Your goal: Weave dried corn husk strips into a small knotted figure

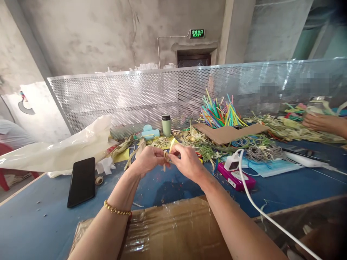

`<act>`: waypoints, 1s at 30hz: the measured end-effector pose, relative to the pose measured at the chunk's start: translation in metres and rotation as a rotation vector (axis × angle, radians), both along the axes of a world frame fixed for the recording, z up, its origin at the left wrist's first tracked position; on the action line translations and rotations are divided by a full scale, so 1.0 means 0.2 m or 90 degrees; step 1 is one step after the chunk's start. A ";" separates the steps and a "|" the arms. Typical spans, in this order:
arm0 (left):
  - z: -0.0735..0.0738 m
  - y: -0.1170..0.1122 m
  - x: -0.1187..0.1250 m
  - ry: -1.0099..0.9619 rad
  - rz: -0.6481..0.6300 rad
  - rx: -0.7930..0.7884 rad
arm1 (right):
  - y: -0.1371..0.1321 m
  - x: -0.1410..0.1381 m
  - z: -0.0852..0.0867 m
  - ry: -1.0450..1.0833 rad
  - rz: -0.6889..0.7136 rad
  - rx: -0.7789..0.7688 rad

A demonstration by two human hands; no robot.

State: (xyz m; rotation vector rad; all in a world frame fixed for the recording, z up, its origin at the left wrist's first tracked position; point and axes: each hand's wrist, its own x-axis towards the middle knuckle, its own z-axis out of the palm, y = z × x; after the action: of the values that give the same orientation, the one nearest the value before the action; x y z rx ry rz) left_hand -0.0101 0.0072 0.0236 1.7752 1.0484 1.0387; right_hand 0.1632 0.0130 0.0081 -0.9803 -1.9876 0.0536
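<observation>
Closest in, a cardboard box [173,231] with shiny clear tape across it lies at the table's near edge, under the forearms. Both hands are above the blue table [35,216]: the left hand [149,159], with a gold beaded bracelet [117,209] on its wrist, and the right hand [187,161] pinch a pale strip [172,143] between thumbs and fingers. The strip sits between the two hands, one end standing up past the right fingers.

To the left, a black phone [81,182] lies beside a small ring [99,180] and a crumpled tissue [105,165]. To the right, a purple socket [244,185] carries a white label, its print too small to read; a white charger [232,162] is plugged in, and a white cable [251,200] runs down toward the lower right.

Farther back lie a blue mask [279,168], grey cord [261,152], dried husks [287,130], a green bottle [166,126] and bright fuzzy stems [217,112]. At far right is another person's hand [317,122]. Beyond a perforated panel [121,101], above a dark doorway [193,60], a lit green sign [197,34] reads "安全出口" and "EXIT".
</observation>
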 end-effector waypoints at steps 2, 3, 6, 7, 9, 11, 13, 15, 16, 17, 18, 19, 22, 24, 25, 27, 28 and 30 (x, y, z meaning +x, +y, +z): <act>0.01 -0.01 0.00 -0.015 -0.009 -0.018 | 0.00 0.00 0.00 0.035 0.029 -0.057; 0.01 -0.01 0.00 -0.022 -0.016 -0.020 | 0.00 0.00 0.01 0.045 0.034 -0.071; 0.02 -0.03 0.00 -0.036 -0.056 -0.012 | -0.02 0.00 0.02 0.064 0.033 -0.095; 0.02 -0.03 0.00 -0.038 -0.069 -0.013 | -0.02 0.00 0.02 0.069 0.030 -0.100; 0.03 -0.03 0.00 -0.042 -0.081 -0.017 | -0.02 0.00 0.02 0.078 0.030 -0.113; 0.03 -0.03 0.00 -0.049 -0.081 -0.022 | -0.02 -0.01 0.02 0.089 0.034 -0.124; 0.03 -0.03 0.00 -0.056 -0.078 -0.028 | -0.02 -0.01 0.01 0.098 0.039 -0.134; 0.03 -0.03 0.00 -0.056 -0.071 -0.031 | -0.01 -0.01 0.01 0.110 0.038 -0.138; 0.03 -0.03 0.00 -0.053 -0.066 -0.030 | -0.01 -0.01 0.01 0.116 0.037 -0.137; 0.03 -0.03 0.00 -0.048 -0.060 -0.026 | -0.01 -0.01 0.01 0.123 0.036 -0.136; 0.03 -0.03 0.00 -0.042 -0.053 -0.021 | -0.01 -0.01 0.00 0.128 0.036 -0.136; 0.03 -0.03 0.00 -0.033 -0.046 -0.015 | 0.00 -0.01 0.00 0.132 0.035 -0.135; 0.02 -0.02 0.01 0.000 -0.014 0.001 | 0.00 -0.02 0.00 0.139 0.030 -0.137; 0.01 -0.02 0.02 0.016 0.008 0.001 | 0.00 -0.02 -0.01 0.147 0.029 -0.152; 0.01 -0.02 0.02 0.016 0.017 -0.004 | 0.00 -0.03 -0.01 0.151 0.032 -0.162; 0.01 -0.01 0.02 0.008 0.027 -0.021 | 0.00 -0.03 -0.01 0.159 0.041 -0.178; 0.01 -0.01 0.02 0.002 0.031 -0.031 | 0.00 -0.03 0.00 0.160 0.046 -0.182; 0.02 -0.01 0.01 -0.008 0.038 -0.047 | 0.01 -0.01 0.00 0.154 0.050 -0.178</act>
State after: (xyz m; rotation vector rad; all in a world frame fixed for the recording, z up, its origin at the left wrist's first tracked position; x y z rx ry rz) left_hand -0.0073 0.0044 0.0278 1.6853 1.1244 1.0335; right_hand 0.1607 0.0141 0.0088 -1.0176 -1.8227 0.4828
